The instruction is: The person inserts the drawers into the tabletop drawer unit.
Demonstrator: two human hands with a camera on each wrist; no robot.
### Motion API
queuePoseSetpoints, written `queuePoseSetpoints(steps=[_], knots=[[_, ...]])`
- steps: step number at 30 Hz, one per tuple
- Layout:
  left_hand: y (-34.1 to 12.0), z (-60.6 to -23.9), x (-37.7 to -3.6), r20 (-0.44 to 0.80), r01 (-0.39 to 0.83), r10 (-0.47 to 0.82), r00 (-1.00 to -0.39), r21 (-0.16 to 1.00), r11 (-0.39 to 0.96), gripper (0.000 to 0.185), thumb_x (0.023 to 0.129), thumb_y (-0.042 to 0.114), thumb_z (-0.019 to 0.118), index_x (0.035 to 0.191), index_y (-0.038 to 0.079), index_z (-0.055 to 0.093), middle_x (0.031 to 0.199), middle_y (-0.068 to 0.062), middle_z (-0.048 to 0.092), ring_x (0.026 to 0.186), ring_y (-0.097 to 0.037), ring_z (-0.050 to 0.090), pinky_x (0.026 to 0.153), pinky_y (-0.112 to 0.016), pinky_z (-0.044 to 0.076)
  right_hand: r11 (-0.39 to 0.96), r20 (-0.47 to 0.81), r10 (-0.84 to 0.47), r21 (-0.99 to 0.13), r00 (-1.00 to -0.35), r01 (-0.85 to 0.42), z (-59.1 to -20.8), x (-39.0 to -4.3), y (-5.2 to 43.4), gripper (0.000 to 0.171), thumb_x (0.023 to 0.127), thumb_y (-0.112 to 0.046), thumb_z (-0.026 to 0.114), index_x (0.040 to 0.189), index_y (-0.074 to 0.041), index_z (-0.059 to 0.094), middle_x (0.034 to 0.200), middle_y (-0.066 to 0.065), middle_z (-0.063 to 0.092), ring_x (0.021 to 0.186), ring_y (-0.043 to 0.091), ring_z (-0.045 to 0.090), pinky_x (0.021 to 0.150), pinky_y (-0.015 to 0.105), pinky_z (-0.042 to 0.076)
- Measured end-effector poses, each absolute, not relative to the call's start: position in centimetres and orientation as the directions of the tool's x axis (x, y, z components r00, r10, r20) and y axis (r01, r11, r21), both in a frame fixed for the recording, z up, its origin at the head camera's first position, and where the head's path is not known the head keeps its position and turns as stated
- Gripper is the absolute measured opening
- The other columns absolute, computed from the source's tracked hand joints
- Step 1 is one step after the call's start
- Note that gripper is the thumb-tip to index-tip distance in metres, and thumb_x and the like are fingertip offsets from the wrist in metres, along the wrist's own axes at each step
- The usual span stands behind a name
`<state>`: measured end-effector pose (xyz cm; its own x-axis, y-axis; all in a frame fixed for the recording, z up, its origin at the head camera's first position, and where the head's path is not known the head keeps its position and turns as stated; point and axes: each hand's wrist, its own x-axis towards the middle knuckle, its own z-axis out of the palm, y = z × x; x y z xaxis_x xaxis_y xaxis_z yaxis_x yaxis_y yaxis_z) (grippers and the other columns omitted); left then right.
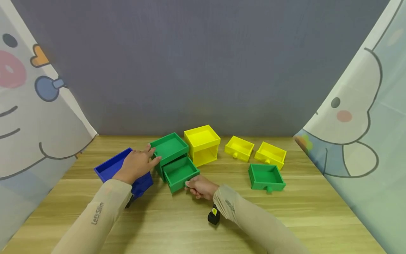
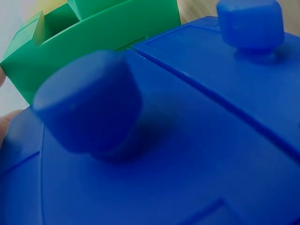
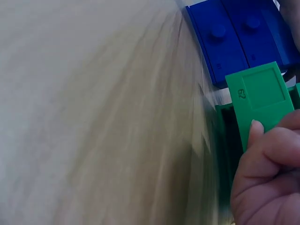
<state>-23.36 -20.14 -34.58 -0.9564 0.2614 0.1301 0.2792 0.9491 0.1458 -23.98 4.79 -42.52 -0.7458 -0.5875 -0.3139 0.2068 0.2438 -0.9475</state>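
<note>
A small green cabinet (image 1: pixel 173 155) with a tray top stands left of centre in the head view. One green drawer (image 1: pixel 182 182) juts from its front, sitting partly inside the upper part. My right hand (image 1: pixel 203 187) pinches this drawer's knob between thumb and fingers; in the right wrist view the thumb lies against the drawer's front panel (image 3: pixel 265 89). My left hand (image 1: pixel 137 163) reaches over the blue cabinet (image 1: pixel 109 170), its fingers extended at the green cabinet's left upper edge. Two knobs on the blue cabinet's drawer fronts (image 2: pixel 187 154) fill the left wrist view.
A yellow cabinet (image 1: pixel 206 145) with an open front stands right behind the green one. To the right lie two loose yellow drawers (image 1: pixel 238 144) (image 1: pixel 269 152) and a loose green drawer (image 1: pixel 260 184), knobs facing forward. A grey wall (image 1: pixel 203 70) rises behind the wooden table (image 1: pixel 177 225).
</note>
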Motion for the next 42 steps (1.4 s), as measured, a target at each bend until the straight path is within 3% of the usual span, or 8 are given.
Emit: queuePoseSetpoints(steps=[16, 19, 23, 27, 33, 42], knots=[[-20.1, -34.4, -23.2, 0.140, 0.278, 0.257, -0.956, 0.157, 0.948, 0.058, 0.100, 0.037, 0.048, 0.136, -0.009, 0.048, 0.141, -0.033, 0.037, 0.106, -0.052, 0.054, 0.102, -0.062, 0.031, 0.326, -0.321, -0.623, -0.935, -0.713, 0.135, -42.6, -24.7, 5.7, 0.028, 0.102, -0.009, 0.043, 0.094, 0.012, 0.060, 0.052, -0.002, 0.039, 0.043, 0.005, 0.029, 0.042, 0.017, 0.027], [-20.1, -34.4, -23.2, 0.123, 0.266, 0.247, -0.961, 0.171, 0.949, 0.059, 0.100, 0.038, 0.048, 0.136, -0.009, 0.048, 0.141, -0.033, 0.036, 0.080, -0.042, 0.063, 0.103, -0.061, 0.031, 0.337, -0.326, -0.622, -0.932, -0.712, 0.133, -42.7, -24.7, 5.8, 0.028, 0.102, -0.008, 0.044, 0.094, 0.013, 0.060, 0.052, -0.002, 0.040, 0.043, 0.005, 0.030, 0.042, 0.017, 0.027], [-20.2, -34.6, -23.2, 0.115, 0.257, 0.239, -0.964, 0.179, 0.950, 0.060, 0.099, 0.039, 0.048, 0.136, -0.008, 0.047, 0.142, -0.032, 0.035, 0.050, -0.028, 0.052, 0.103, -0.061, 0.030, 0.365, -0.313, -0.631, -0.927, -0.710, 0.085, -42.7, -24.9, 5.6, 0.029, 0.102, -0.010, 0.045, 0.095, 0.013, 0.062, 0.052, -0.001, 0.041, 0.043, 0.006, 0.030, 0.042, 0.017, 0.029], [-20.3, -34.6, -23.3, 0.139, 0.270, 0.248, -0.959, 0.167, 0.948, 0.059, 0.099, 0.037, 0.049, 0.136, -0.009, 0.048, 0.141, -0.032, 0.037, 0.072, -0.040, 0.062, 0.103, -0.061, 0.031, 0.391, -0.296, -0.637, -0.920, -0.712, 0.032, -42.6, -25.1, 5.5, 0.031, 0.102, -0.011, 0.046, 0.094, 0.013, 0.063, 0.050, -0.001, 0.040, 0.042, 0.007, 0.030, 0.042, 0.018, 0.030], [-20.4, -34.8, -23.1, 0.134, 0.263, 0.241, -0.961, 0.176, 0.949, 0.058, 0.099, 0.037, 0.048, 0.136, -0.008, 0.048, 0.142, -0.032, 0.036, 0.098, -0.051, 0.058, 0.104, -0.061, 0.030, 0.428, -0.328, -0.628, -0.903, -0.705, 0.039, -42.7, -24.9, 5.5, 0.029, 0.101, -0.009, 0.047, 0.091, 0.013, 0.064, 0.050, 0.000, 0.040, 0.041, 0.007, 0.031, 0.041, 0.019, 0.030], [-20.4, -34.8, -23.4, 0.163, 0.281, 0.256, -0.953, 0.163, 0.946, 0.058, 0.099, 0.037, 0.048, 0.135, -0.009, 0.049, 0.140, -0.032, 0.038, 0.109, -0.053, 0.053, 0.102, -0.061, 0.032, 0.296, -0.301, -0.665, -0.946, -0.684, 0.129, -43.0, -25.3, 5.5, 0.026, 0.101, -0.007, 0.043, 0.092, 0.012, 0.058, 0.051, -0.003, 0.038, 0.043, 0.005, 0.029, 0.042, 0.018, 0.026]])
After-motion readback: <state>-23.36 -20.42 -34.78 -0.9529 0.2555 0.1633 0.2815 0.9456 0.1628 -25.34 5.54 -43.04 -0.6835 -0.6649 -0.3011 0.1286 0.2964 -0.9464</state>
